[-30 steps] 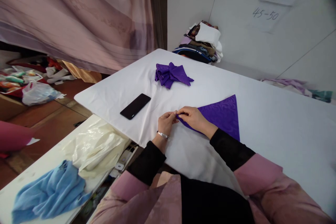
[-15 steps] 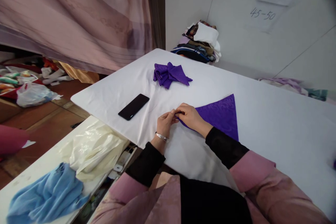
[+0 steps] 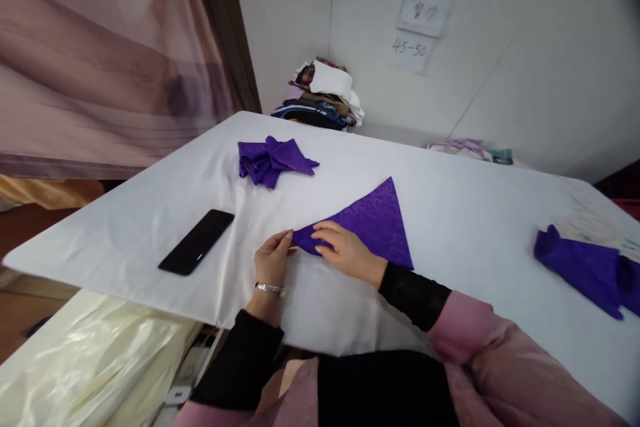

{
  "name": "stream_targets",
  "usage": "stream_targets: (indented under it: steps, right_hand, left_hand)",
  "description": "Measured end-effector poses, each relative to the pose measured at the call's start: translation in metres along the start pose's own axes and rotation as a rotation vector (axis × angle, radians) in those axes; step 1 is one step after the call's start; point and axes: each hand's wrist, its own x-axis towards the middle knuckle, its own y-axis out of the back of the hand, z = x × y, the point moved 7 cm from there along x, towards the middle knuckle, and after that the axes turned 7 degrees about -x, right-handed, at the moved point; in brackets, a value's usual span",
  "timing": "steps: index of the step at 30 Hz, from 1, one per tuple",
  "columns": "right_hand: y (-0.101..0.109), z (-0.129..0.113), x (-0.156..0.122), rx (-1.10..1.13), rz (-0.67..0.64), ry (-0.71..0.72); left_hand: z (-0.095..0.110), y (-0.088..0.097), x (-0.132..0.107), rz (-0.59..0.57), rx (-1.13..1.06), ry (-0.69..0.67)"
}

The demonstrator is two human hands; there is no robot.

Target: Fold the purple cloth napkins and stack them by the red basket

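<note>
A purple cloth napkin (image 3: 373,223) lies folded into a triangle on the white table (image 3: 475,213). My left hand (image 3: 273,260) pinches the napkin's left corner, fingers curled together. My right hand (image 3: 343,250) rests on the napkin just right of that corner, fingers stretched along the fabric and pressing it flat. The two hands sit close together near the table's front edge.
A pile of folded purple napkins (image 3: 270,160) sits at the back left. A black phone (image 3: 197,250) lies left of my hands. More purple cloth (image 3: 585,267) lies at the far right. Stacked fabrics (image 3: 320,93) stand against the wall. A cream plastic sheet (image 3: 90,360) is lower left.
The view has swung right and up, bringing the purple cloth at the right into sight. My right hand has gone from a pinch at the corner to lying flat on the napkin.
</note>
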Motion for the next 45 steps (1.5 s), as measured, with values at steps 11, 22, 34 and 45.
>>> stream_targets:
  steps: [11, 22, 34, 45]
  right_hand:
    - [0.057, 0.069, -0.132, -0.459, -0.136, -0.251]
    - [0.052, 0.090, -0.173, -0.536, -0.233, -0.284]
    - [0.049, 0.090, -0.175, -0.587, -0.246, -0.226]
    - [0.061, 0.063, -0.148, -0.535, -0.198, -0.156]
  left_hand:
    - [0.001, 0.007, 0.012, 0.077, 0.280, -0.157]
    - [0.016, 0.006, 0.007, 0.147, 0.719, -0.245]
    - [0.030, -0.006, -0.008, 0.111, 1.255, -0.325]
    - [0.031, -0.004, -0.007, 0.106, 1.250, -0.352]
